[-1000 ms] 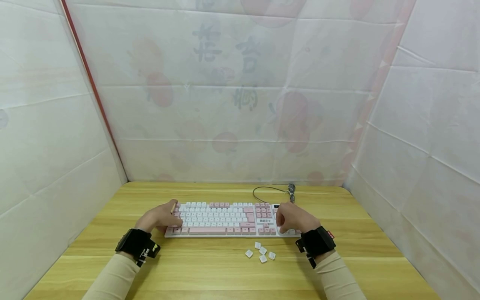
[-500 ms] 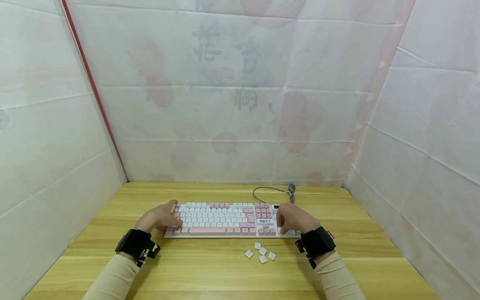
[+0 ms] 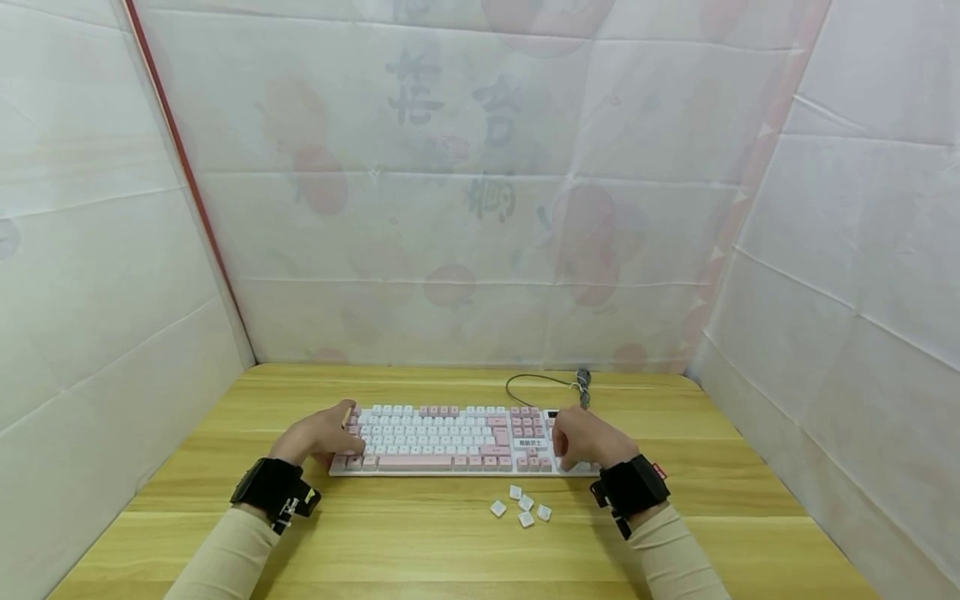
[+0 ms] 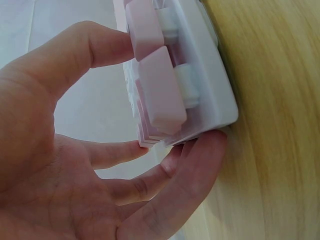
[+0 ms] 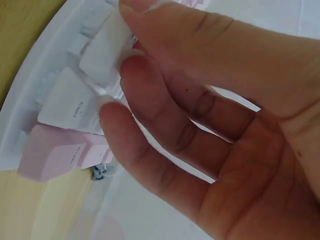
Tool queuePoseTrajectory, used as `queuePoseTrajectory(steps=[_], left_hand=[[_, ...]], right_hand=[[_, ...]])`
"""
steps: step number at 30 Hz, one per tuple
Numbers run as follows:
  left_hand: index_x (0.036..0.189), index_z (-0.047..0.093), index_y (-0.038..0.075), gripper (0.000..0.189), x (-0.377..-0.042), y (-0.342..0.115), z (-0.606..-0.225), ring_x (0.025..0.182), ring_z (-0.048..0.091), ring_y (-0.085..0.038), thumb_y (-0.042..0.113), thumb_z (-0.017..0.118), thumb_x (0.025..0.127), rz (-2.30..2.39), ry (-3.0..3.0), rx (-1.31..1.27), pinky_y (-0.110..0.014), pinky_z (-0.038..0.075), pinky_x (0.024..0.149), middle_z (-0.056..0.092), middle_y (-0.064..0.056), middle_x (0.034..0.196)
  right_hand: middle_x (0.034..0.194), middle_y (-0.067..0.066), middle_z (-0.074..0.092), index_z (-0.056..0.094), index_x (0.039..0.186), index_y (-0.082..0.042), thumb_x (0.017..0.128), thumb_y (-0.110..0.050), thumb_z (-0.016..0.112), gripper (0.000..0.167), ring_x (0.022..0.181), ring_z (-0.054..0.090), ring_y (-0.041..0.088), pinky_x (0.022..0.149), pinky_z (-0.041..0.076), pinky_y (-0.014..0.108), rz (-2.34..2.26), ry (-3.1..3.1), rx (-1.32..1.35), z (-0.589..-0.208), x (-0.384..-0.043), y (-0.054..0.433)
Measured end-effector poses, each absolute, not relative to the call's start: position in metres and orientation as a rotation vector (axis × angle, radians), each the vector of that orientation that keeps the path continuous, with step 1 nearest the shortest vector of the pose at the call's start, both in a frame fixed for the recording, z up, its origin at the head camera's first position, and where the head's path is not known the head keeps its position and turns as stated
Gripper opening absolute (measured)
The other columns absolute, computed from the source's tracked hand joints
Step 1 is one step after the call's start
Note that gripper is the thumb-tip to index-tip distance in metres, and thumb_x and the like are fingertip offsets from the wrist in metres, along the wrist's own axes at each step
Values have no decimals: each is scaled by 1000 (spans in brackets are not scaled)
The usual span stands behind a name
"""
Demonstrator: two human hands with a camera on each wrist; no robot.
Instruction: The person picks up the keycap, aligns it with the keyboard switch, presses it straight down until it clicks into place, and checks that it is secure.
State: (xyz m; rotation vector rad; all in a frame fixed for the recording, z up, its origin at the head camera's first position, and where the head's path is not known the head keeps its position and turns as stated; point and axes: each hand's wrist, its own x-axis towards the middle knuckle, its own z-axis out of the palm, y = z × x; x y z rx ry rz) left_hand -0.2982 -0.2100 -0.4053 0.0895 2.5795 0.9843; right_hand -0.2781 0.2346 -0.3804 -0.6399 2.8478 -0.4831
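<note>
A pink and white keyboard (image 3: 435,439) lies flat on the wooden table. My left hand (image 3: 318,432) grips its left end. In the left wrist view the thumb presses the side of a pink keycap (image 4: 145,29), and the other fingers reach around the corner of the white case (image 4: 222,102). Over the number pad, my right hand (image 3: 592,437) bends its fingers down. The right wrist view has its thumb and fingers around a white keycap (image 5: 106,50), their tips partly covering it. Another white keycap (image 5: 70,100) and a pink keycap (image 5: 47,152) sit beside the fingertips.
Several loose white keycaps (image 3: 527,502) lie on the table (image 3: 420,542) in front of the keyboard. A grey cable (image 3: 582,383) is bundled behind its right end. White cloth walls (image 3: 450,250) surround the table at the back and both sides.
</note>
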Motion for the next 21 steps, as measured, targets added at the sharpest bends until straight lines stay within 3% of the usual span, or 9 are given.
queuePoseTrajectory(steps=[21], left_hand=[[163,14,0,102,-297,-210,-404,75,57,-24,19,74,82,976,2585,83,-35,53,63,53,-27,130]], right_hand=[[73,-2,63,72,72,-11,74,16,79,28,67,54,16,63,49,33,-408,2895,-534,-377,-275,228]])
